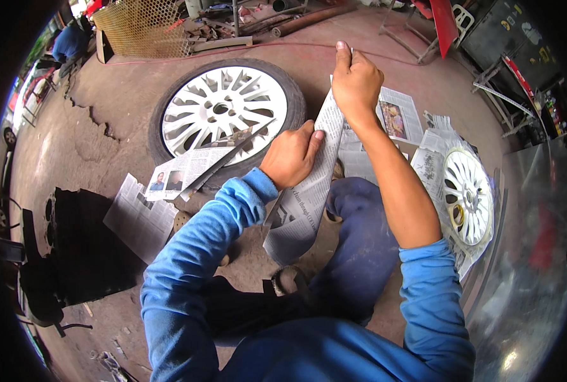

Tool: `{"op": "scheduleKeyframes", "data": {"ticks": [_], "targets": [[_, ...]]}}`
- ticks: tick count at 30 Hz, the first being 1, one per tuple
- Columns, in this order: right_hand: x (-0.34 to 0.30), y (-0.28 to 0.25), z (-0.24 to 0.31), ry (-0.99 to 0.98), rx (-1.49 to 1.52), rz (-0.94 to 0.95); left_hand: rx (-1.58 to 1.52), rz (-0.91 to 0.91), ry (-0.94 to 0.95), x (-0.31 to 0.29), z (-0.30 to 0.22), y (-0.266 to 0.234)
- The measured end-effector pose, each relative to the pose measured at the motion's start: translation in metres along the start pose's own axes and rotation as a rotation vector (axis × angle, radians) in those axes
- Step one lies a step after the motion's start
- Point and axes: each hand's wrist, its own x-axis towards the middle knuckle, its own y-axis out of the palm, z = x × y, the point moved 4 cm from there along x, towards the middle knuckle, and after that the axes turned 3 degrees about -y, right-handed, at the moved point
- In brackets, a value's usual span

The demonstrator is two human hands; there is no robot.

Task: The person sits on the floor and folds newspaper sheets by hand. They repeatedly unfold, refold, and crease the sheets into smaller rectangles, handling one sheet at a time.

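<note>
While the right hand (358,81) closes its fingers in a fist at the top of a newspaper strip (306,216), the left hand (293,153) grips the same strip lower down, its thumb laid along the paper. The strip runs slantwise between the two, in front of the person's knees, folded narrow above and curling back on itself at its wider lower end.

Just beyond the left hand lies the wheel (277,76), a dark rubber tyre around a white, many-spoked rim. Folded newspaper (197,164) leans across its near edge, covering some of the spokes, and a loose sheet (140,216) lies on the floor beside it. The right forearm (403,184) partly blocks the view of more printed pages (400,114) (one carries a colour photo). Right of that arm, a second white spoked rim (477,181) rests on crumpled paper, with a yellow ring (458,215) on it.

Farther out, a matt black panel (83,254) with a ragged edge sits at the left, and a smooth, glossy sheet (528,286) at the right throws back light. A stiff tan mesh (140,28) curves behind the wheel, near a rusty pipe (312,21). The concrete floor (48,149) is dusty and jaggedly cracked.
</note>
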Motion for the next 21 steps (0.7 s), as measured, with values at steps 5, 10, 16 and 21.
{"op": "scheduleKeyframes", "data": {"ticks": [5, 10, 16, 21], "targets": [[0.002, 0.001, -0.001, -0.044, -0.045, -0.025, -0.053, -0.049, -0.003, 0.002, -0.001, 0.007], [-0.004, 0.007, -0.005, 0.176, 0.185, 0.102, -0.114, -0.133, -0.006, 0.008, 0.008, -0.005], [-0.01, 0.014, 0.001, 0.164, 0.114, 0.205, -0.139, -0.19, -0.029, 0.011, 0.007, -0.006], [-0.012, 0.015, 0.009, 0.09, 0.081, 0.204, -0.076, -0.205, 0.025, 0.011, 0.003, -0.007]]}}
